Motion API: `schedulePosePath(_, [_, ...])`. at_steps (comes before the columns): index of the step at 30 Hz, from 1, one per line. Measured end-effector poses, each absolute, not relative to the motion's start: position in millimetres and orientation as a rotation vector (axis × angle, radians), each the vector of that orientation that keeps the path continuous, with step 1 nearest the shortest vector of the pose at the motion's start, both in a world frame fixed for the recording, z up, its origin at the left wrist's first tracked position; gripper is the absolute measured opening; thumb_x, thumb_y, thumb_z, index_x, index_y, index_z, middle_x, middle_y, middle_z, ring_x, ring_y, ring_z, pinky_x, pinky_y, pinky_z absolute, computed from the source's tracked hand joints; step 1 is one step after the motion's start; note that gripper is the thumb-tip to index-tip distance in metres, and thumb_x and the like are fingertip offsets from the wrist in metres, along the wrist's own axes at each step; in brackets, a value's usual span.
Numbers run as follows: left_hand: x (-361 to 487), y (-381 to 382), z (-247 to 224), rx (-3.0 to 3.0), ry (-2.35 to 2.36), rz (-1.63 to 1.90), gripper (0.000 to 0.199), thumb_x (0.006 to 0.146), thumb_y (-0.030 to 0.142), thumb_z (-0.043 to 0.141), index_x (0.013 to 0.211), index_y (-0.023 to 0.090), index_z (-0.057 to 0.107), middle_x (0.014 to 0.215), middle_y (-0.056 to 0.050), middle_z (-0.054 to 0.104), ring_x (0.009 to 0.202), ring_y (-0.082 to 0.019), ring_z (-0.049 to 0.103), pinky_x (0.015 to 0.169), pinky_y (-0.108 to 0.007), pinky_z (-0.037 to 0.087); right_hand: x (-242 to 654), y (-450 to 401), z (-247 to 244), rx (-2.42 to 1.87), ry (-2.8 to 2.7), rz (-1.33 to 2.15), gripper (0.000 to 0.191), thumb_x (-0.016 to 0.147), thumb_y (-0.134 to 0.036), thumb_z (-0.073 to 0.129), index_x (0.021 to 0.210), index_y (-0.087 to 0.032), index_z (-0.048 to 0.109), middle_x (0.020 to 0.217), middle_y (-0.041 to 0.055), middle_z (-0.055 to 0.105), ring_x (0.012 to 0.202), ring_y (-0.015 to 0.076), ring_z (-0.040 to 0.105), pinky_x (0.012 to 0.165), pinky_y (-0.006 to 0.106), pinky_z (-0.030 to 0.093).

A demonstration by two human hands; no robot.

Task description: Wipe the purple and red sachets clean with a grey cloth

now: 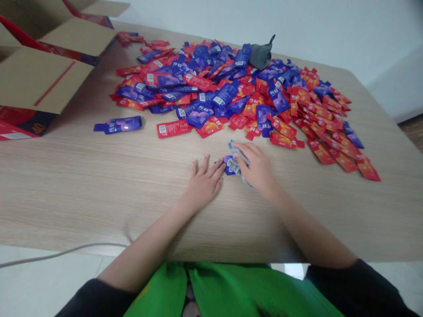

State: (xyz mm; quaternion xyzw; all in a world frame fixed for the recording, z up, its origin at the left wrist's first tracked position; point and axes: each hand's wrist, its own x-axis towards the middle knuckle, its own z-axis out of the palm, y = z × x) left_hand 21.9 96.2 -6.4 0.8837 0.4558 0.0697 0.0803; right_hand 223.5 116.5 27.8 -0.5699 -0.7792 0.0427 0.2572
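Note:
A purple pouch [229,169] lies flat on the table in front of me, partly hidden by a cloth and my fingers. My left hand [205,182] rests on the tabletop with its fingers spread, the fingertips touching the pouch's left end. In my right hand [256,169] is a bunched grey cloth [234,164], pressed onto the right part of the pouch. Beyond my hands spreads a large heap of purple and red pouches [201,115]. One more purple pouch [123,125] lies apart on the left.
Open cardboard boxes [42,79] stand at the left with their flaps folded out. A dark grey cloth [261,55] sits on the back of the heap. Overlapping red-orange pouches [343,152] reach toward the right. A cable [62,254] runs by the table's front left edge.

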Motion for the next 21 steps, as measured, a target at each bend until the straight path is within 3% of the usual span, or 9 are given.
schedulePosePath(4, [22.0,95.2,-9.4,2.654,1.364,0.251,0.051,0.103,0.036,0.033,0.15,0.021,0.045,0.157,-0.006,0.046,0.151,-0.039,0.023,0.118,-0.07,0.02,203.8,111.3,7.5,-1.498,-2.359,0.102,0.036,0.097,-0.021,0.047,0.129,-0.02,0.064,0.126,0.0079,0.067,0.11,0.0263,0.055,0.096,0.04,0.043])
schedulePosePath(13, [22.1,94.6,-6.2,2.642,1.377,0.223,0.054,0.102,0.033,0.033,0.155,0.028,0.034,0.164,0.001,0.032,0.152,-0.038,0.019,0.119,-0.07,0.021,235.6,99.7,4.6,-1.712,-2.228,-0.094,0.028,0.092,-0.022,0.053,0.112,-0.024,0.073,0.113,0.0093,0.068,0.1,0.0282,0.056,0.085,0.043,0.041])
schedulePosePath(21, [22.1,95.7,-8.5,2.647,1.357,0.209,0.054,0.103,0.033,0.03,0.156,0.026,0.033,0.164,0.003,0.03,0.152,-0.041,0.018,0.118,-0.072,0.018,278.5,104.7,10.5,-1.945,-1.956,0.213,0.022,0.088,-0.03,0.053,0.101,-0.025,0.07,0.102,0.0069,0.072,0.091,0.0265,0.066,0.08,0.04,0.049])
